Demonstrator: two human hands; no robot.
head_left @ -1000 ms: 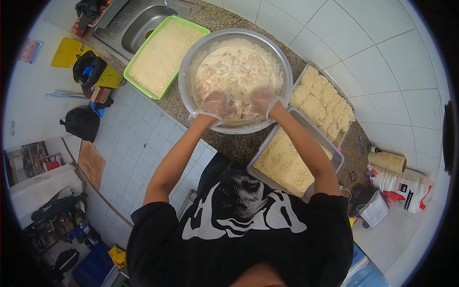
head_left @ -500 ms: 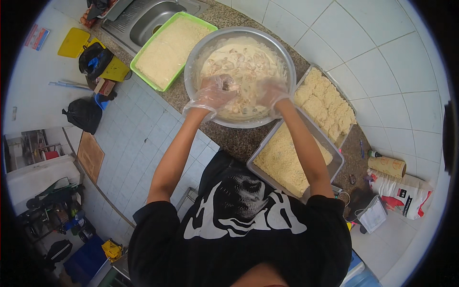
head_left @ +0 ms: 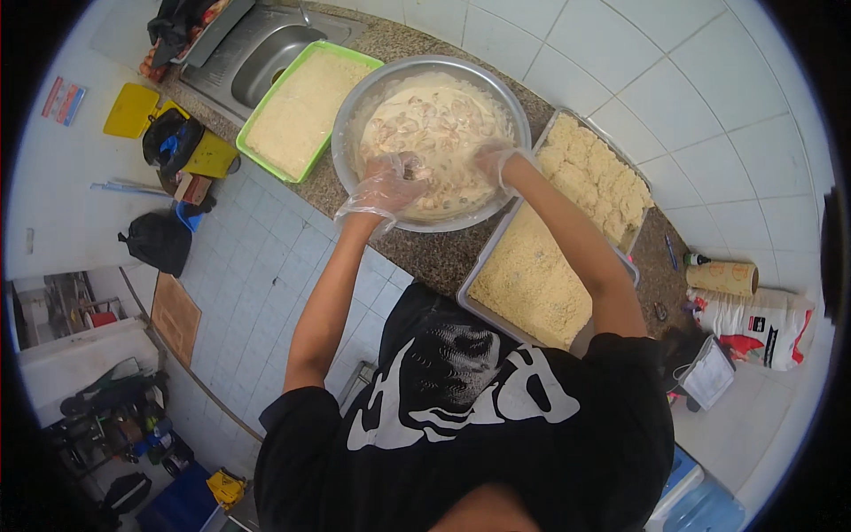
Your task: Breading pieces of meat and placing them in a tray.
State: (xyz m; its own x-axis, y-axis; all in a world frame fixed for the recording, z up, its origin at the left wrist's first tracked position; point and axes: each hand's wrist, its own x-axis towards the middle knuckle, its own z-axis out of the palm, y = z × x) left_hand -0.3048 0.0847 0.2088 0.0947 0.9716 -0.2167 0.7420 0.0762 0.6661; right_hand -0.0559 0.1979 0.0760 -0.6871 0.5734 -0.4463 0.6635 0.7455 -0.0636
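A large steel bowl (head_left: pixel 346 106) holds pale batter with lumpy pieces (head_left: pixel 443 115) in it. My left hand (head_left: pixel 390 186), in a clear plastic glove, is in the bowl's lower left, fingers curled round some battered pieces. My right hand (head_left: pixel 496 164), also gloved, reaches into the batter at the right, its fingertips hidden. A green tray of pale crumbs (head_left: pixel 301 106) lies left of the bowl. At the right are a metal tray of clumpy coating (head_left: pixel 589 173) and a grey container of yellowish crumbs (head_left: pixel 532 275).
A steel sink (head_left: pixel 266 71) sits in the counter (head_left: pixel 439 262) beside a tiled wall. A yellow bin (head_left: pixel 208 151) and black bag (head_left: pixel 160 239) stand left on the floor. A paper roll (head_left: pixel 722 277), pen and white sack (head_left: pixel 762 332) lie at the far right.
Both hands have moved up within the bowl since a second ago, the right also outward to the right. The view has shifted slightly.
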